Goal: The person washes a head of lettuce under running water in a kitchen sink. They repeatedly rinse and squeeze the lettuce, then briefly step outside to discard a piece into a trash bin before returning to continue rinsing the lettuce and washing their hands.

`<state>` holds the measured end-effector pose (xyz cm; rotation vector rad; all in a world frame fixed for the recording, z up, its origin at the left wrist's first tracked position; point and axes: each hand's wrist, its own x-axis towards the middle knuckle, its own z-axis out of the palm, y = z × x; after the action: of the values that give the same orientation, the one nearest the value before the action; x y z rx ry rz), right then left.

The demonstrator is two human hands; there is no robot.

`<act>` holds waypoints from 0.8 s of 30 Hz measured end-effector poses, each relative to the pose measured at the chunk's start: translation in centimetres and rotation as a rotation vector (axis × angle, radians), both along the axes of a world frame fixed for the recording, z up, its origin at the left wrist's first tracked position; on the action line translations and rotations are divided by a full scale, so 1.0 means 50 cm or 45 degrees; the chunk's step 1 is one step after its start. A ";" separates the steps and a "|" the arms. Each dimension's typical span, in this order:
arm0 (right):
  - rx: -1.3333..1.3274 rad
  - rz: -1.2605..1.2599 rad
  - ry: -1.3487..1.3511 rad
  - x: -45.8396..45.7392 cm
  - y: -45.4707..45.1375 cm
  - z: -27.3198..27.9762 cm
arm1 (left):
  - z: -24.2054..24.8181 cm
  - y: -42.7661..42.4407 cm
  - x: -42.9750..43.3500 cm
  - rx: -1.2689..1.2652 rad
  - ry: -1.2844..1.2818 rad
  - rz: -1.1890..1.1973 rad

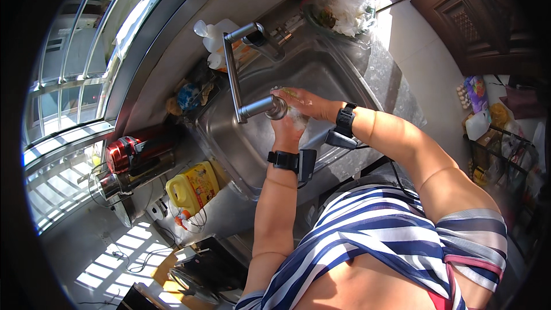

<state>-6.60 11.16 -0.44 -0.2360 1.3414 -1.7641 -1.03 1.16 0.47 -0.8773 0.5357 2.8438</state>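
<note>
My left hand (289, 131) and my right hand (311, 103) are together over the stainless steel sink basin (224, 137), under the outlet of a jointed metal faucet (258, 107). White foam or water shows on the left palm. Small green bits and wet spots show on the right hand near its fingers. The faucet head hides part of the fingers of both hands, so whether anything is held between them cannot be made out. Each wrist wears a black strap with a small device.
A bowl with a crumpled clear plastic bag (348, 8) stands beyond the basin. Left of it are white bottles (219, 36), a yellow jug (193, 187) and a red cylindrical vessel (122, 155). A wire rack (503, 146) holds goods at right, below a dark wooden door (478, 17).
</note>
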 end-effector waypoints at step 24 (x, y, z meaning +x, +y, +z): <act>0.415 -0.173 -0.352 -0.036 0.010 -0.001 | -0.037 -0.005 0.004 -0.876 -0.274 -0.167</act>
<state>-8.42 11.68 -0.49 0.2751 1.4387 -1.5871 -0.84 0.89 -1.38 -1.1601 1.5143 2.4041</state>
